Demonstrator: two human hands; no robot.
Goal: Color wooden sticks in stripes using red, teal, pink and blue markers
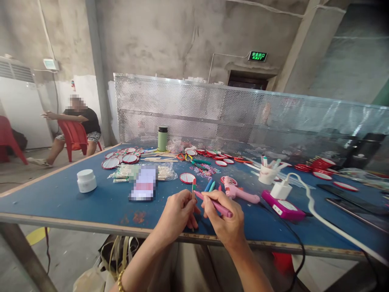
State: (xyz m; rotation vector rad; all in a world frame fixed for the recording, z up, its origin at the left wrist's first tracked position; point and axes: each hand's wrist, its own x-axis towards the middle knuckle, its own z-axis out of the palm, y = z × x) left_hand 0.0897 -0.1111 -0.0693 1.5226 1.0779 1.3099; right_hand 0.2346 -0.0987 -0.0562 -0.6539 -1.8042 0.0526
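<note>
1. The left hand (pixel 180 207) pinches a thin stick (pixel 193 185) between thumb and forefinger. The stick stands nearly upright out of that grip, red at its top with green beneath; its lower part is hidden by the fingers.
2. The right hand (pixel 227 217) grasps a pink pen (pixel 223 209) in a writing hold. The pen's long axis slants: its back end points to the right and toward the person, its tip to the left and away.
3. The key relation is at that tip: it sits at the stick's right side, just below the green and just above the left fingertips. I cannot tell whether it touches or stops barely short.
4. The 2 long axes cross at a wide angle, stick upright, pen near level. The left hand is nearer the stick; the right hand reaches it only through the pen.
5. Beyond the hands, on the blue table (pixel 109 211), lie a blue pen (pixel 208 185) and a pink glue gun (pixel 243 195), the gun to the right.
</note>
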